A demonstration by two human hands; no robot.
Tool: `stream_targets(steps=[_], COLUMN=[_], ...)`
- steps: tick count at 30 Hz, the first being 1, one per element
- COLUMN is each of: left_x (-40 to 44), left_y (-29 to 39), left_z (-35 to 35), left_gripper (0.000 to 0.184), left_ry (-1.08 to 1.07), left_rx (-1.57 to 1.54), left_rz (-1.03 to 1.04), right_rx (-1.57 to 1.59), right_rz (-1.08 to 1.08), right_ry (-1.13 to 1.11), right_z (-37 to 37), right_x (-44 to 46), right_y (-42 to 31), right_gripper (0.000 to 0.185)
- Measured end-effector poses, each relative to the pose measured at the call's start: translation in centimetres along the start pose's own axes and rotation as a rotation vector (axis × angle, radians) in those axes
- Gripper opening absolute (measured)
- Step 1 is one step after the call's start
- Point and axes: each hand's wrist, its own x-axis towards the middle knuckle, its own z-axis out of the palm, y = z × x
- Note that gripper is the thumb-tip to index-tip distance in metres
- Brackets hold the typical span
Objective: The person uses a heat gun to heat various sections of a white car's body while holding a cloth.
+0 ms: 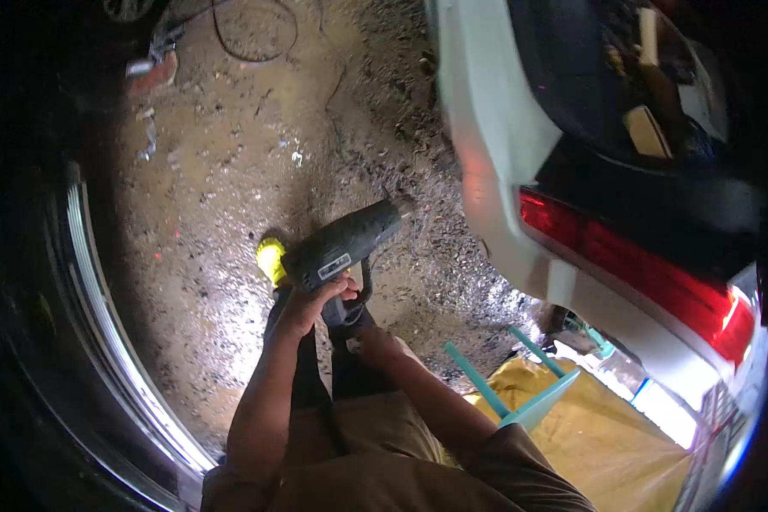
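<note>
My left hand [316,303] is closed around the grip of a black heat gun [341,245]. The gun's nozzle tilts up and to the right, toward the white car's bumper [491,205], with a gap between them. Below the gun's grip, in front of my lap, my right hand [382,348] is closed. A small pale spot shows at its fingers, but what they hold is too dark and small to make out. A bright yellow shoe [270,258] shows just left of the gun's rear end.
On the right are the car's red tail light [640,264] and dark rear opening. A teal plastic stool [542,401] lies by a yellow sheet [602,444] at lower right. Wet, gritty ground [205,196] spreads ahead, with a looped cable [256,60]. A shiny metal strip [115,341] runs along the left.
</note>
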Motion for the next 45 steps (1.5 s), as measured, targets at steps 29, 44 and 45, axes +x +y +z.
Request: stream_targets(steps=[29, 44, 45], left_x=[-22.0, -23.1, -24.3], left_y=[0.5, -13.2, -13.0], left_z=[15.5, 22.8, 26.3], left_gripper=[0.019, 0.054, 0.057], left_ry=[-0.185, -0.314, -0.277], left_rx=[0.903, 1.221, 1.123], left_rz=[0.234, 0.287, 0.262], right_rx=[0.631, 0.791, 0.801], right_rz=[0.415, 0.505, 0.536], right_ry=[0.312, 0.664, 0.642], right_z=[13.8, 27.2, 29.1], right_x=[-31.1, -37.4, -37.3], right_y=[16.0, 29.3, 29.8], right_gripper=[0.062, 0.031, 0.032])
